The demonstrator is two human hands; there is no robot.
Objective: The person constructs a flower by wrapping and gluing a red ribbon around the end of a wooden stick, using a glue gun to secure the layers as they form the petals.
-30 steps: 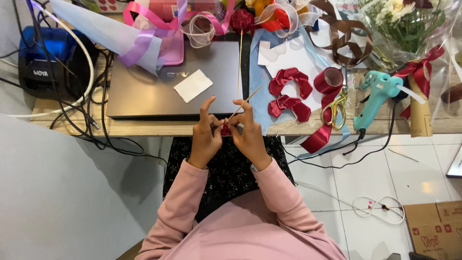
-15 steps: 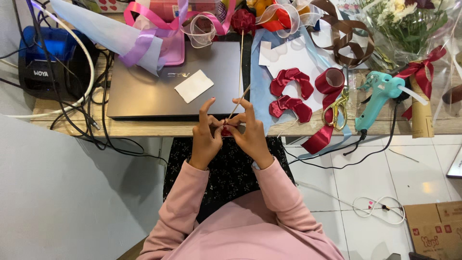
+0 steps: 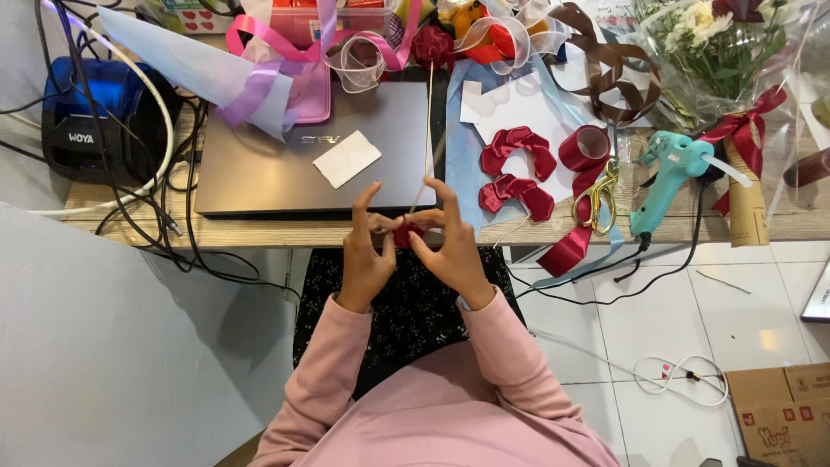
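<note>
My left hand (image 3: 365,258) and my right hand (image 3: 451,251) meet in front of my lap, just below the desk's front edge. Between their fingertips sits a small dark red ribbon bud (image 3: 406,232), pinched from both sides. A thin wooden stick (image 3: 421,192) rises from the bud up toward the closed grey laptop (image 3: 294,164). Both sleeves are pink. Most of the bud is hidden by my fingers.
On the wooden desk (image 3: 259,232) lie red ribbon pieces (image 3: 517,169), a red ribbon roll (image 3: 586,149), gold scissors (image 3: 598,197), a teal glue gun (image 3: 670,173), a finished red rose on a stick (image 3: 432,43) and a wrapped bouquet (image 3: 718,43). Cables hang at left; a cardboard box (image 3: 778,406) sits on the tiled floor.
My hands stay together on the bud; the fingers shift slightly around it, and the stick leans a little more upright.
</note>
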